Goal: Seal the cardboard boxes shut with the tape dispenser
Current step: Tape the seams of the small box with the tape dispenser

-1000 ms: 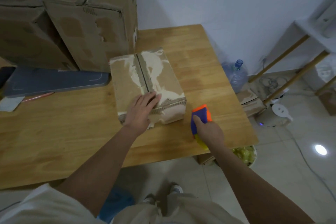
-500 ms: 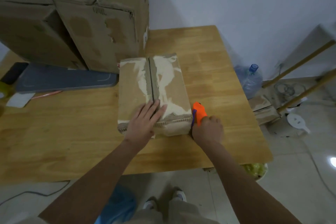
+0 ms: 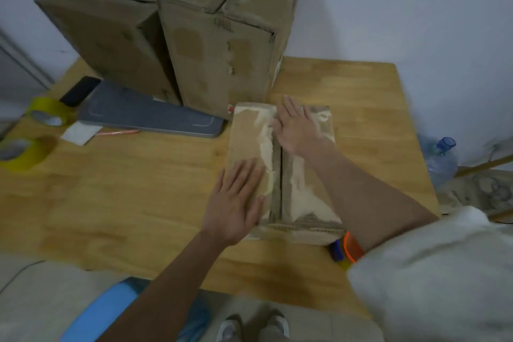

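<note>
The small cardboard box [image 3: 283, 172] is pressed flat by both spread hands, left hand [image 3: 236, 203] nearer, right hand [image 3: 298, 130] farther (flaps closed); the tape dispenser [image 3: 345, 250] lies beside it, unheld.

right hand [image 3: 298, 128] released tape dispenser [image 3: 345, 250], now flat on box [image 3: 280, 169]

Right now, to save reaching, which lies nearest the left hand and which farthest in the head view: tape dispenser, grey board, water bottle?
1. Tape dispenser, right of the left hand, at the table's near edge.
2. Grey board, behind-left.
3. Water bottle, on the floor, far right.
</note>
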